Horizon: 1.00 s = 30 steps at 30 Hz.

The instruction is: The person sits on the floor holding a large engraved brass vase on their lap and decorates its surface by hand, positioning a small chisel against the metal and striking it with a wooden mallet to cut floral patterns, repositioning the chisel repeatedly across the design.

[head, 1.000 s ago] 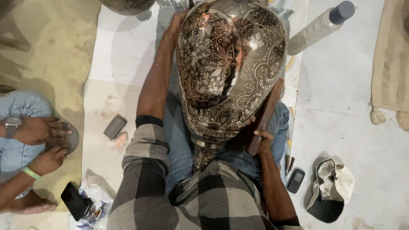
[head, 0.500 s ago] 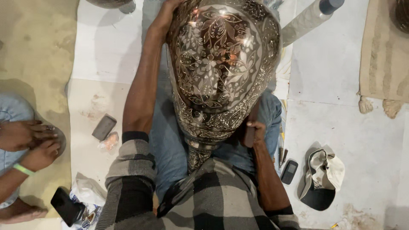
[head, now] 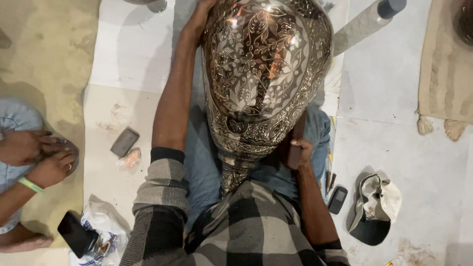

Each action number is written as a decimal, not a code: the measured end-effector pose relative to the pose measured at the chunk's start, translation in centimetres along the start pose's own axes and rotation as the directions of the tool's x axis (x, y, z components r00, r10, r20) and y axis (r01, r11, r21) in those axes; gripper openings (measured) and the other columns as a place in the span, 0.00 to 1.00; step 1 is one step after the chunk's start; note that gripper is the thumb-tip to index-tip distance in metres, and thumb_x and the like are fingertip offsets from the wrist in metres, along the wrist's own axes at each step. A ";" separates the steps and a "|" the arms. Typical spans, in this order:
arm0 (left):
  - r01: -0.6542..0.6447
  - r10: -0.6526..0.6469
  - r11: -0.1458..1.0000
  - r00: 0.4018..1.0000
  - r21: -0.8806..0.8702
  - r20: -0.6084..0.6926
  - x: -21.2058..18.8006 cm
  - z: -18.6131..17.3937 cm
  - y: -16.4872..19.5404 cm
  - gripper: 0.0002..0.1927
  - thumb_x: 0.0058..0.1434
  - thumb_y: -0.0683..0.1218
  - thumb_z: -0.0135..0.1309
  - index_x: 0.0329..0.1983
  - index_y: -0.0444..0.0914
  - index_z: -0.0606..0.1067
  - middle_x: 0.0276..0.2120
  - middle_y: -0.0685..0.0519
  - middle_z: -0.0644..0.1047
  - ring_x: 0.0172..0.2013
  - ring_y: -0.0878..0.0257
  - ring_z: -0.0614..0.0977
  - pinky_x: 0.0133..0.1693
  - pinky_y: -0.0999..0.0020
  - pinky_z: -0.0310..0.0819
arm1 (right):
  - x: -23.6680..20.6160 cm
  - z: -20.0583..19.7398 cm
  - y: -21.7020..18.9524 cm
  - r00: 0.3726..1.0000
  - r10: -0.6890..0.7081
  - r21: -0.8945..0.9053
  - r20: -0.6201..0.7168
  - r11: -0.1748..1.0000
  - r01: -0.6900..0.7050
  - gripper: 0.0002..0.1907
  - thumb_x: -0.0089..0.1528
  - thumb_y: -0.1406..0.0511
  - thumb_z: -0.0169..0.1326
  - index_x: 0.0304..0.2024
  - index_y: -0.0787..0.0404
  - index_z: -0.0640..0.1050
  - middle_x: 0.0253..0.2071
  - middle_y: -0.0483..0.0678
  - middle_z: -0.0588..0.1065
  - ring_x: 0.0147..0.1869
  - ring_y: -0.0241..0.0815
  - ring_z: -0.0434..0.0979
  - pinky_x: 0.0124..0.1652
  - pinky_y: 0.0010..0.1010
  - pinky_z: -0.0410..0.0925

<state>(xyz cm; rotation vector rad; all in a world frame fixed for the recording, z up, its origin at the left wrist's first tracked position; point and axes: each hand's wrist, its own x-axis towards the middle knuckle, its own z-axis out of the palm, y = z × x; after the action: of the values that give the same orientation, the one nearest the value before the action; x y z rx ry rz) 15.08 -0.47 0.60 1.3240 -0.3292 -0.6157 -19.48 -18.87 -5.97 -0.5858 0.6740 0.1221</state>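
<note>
Hands at an engraved metal vase (head: 266, 83): the left hand (head: 199, 22) reaches along the vase's left flank to its far, wide end and presses against the metal, though whether its fingers are spread cannot be told; the right hand (head: 298, 150) is closed around a dark wooden tool (head: 295, 143) held against the vase's lower right side. The vase lies across the person's lap, narrow neck toward the checked shirt (head: 246, 226), its floral pattern facing up. Left of the vase, a small dark block (head: 124, 142) and a pinkish lump (head: 130, 157) lie on the floor (head: 394, 148); farther left, another person's hands (head: 44, 157) rest together. Right of the vase lie a small phone (head: 338, 199) and a cap (head: 377, 209). Beyond its upper right stands a plastic bottle (head: 367, 22).
</note>
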 end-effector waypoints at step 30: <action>0.093 -0.098 0.995 0.903 -0.032 -0.418 -1.9 -0.8 -2.7 0.20 0.67 0.57 0.47 0.53 0.40 0.74 0.32 0.51 0.79 0.30 0.61 0.76 0.34 0.58 0.72 | 1.2 -1.1 0.4 0.976 -0.167 0.215 0.138 0.967 0.135 0.28 0.47 0.61 0.52 0.48 0.69 0.71 0.46 0.54 0.75 0.50 0.53 0.77 0.54 0.40 0.72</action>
<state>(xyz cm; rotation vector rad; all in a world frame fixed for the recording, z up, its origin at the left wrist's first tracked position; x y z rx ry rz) 13.36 0.95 -1.98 1.4287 0.0930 -0.3968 -19.29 -19.20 -7.57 -0.4230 0.4817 -0.0444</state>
